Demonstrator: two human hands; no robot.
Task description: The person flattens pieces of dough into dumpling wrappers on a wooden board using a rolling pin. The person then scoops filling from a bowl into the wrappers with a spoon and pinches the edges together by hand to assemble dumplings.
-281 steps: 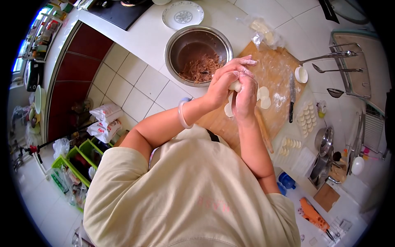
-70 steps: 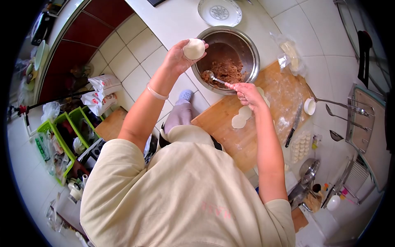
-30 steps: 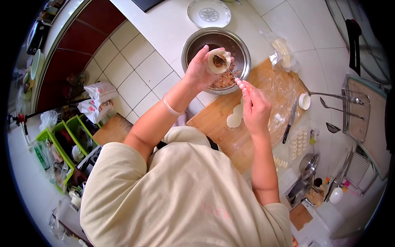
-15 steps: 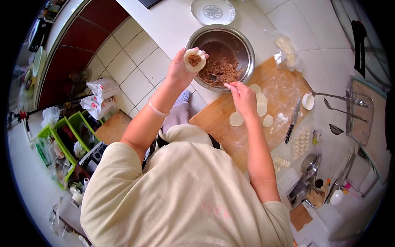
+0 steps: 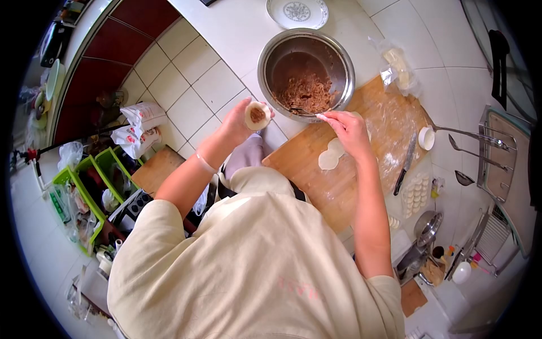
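Observation:
My left hand (image 5: pixel 236 123) holds a round dough wrapper (image 5: pixel 257 116) with brown filling in its middle, left of the metal bowl (image 5: pixel 348 66). Minced filling (image 5: pixel 307 93) lies in the bowl. At the bowl's near right rim, my right hand (image 5: pixel 349 131) pinches the handle end of a spoon (image 5: pixel 300 111), whose head rests in the filling. Flat dough wrappers (image 5: pixel 328 160) lie on the floured wooden board (image 5: pixel 307 172), partly hidden by my right hand.
A patterned plate (image 5: pixel 297 11) stands behind the bowl. Around the board are a bagged dough piece (image 5: pixel 398 65), a knife (image 5: pixel 405 164), a small white cup (image 5: pixel 426 138) and a tray of dumplings (image 5: pixel 416 195). Metal ladles (image 5: pixel 480 161) hang at the right.
The wrapper was empty, then got filling from the spoon. The spoon has returned to the bowl, and my left hand has moved nearer my body with the filled wrapper.

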